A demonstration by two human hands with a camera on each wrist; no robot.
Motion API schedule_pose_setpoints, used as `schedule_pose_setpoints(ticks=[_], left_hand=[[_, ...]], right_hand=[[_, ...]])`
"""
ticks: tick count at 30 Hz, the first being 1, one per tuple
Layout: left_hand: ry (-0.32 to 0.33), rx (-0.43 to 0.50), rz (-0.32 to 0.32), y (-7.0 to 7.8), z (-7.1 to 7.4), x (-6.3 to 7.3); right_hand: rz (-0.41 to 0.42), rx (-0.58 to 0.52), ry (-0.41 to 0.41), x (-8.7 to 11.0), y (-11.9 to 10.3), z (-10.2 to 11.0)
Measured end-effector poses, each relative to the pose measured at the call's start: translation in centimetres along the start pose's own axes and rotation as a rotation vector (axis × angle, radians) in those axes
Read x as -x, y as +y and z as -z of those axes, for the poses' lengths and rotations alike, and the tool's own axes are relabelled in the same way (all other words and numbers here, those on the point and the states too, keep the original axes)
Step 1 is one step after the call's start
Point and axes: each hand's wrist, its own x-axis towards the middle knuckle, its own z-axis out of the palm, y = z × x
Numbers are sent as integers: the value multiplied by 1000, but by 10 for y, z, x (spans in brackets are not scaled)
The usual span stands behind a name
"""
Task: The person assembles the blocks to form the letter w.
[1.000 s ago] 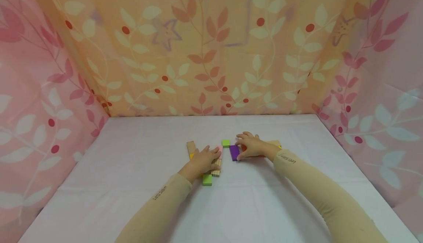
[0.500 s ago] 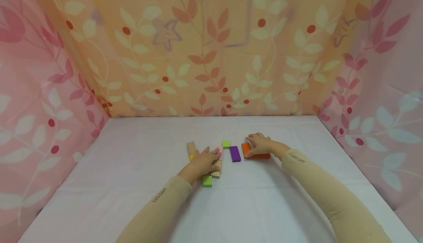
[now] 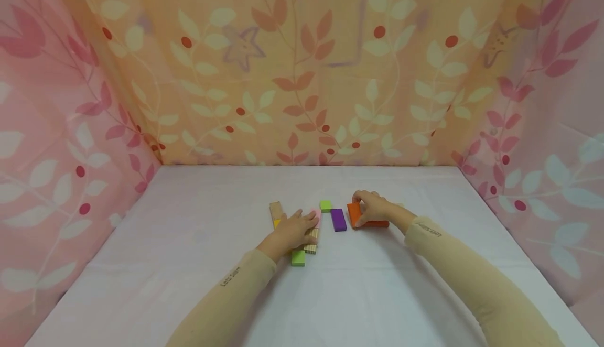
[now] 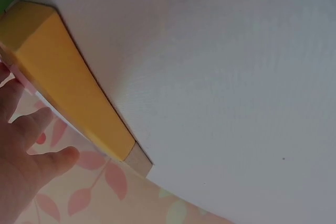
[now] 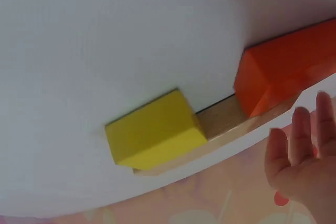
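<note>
The right hand in the head view pinches a long orange block pointing away, right of a long purple block; the left hand, farther off, spreads over a stripy wooden block. Left wrist: a smooth golden block. Right wrist: a shiny yellow block beside a bare-wood block.

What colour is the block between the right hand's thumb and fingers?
That block is orange, best seen in the head view.

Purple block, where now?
In the head view, just right of centre, the purple block lies between the pink block and the orange block at the right hand.
</note>
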Motion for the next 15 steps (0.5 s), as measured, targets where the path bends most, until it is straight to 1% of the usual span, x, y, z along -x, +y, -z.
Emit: schedule_pose_setpoints(ticks=[5,7,9,11,13,15], left_hand=[[-10,10,0,2,1,0],[-6,16,0,2,1,-1],[-3,20,-2,2,1,-1],[-1,21,-2,1,1,-2],[-3,27,2,0,0,-2],[-6,31,6,0,-1,-3]], right_hand=[[-20,-130,102,9,-7,-2],[-48,-199,138,14,-10,-4],[-88,-267,171,18,-14,-5],[-153,-347,193,22,-17,-7],[-198,-429,209,26,-20,-8],[-225,-497,204,31,-23,-9]])
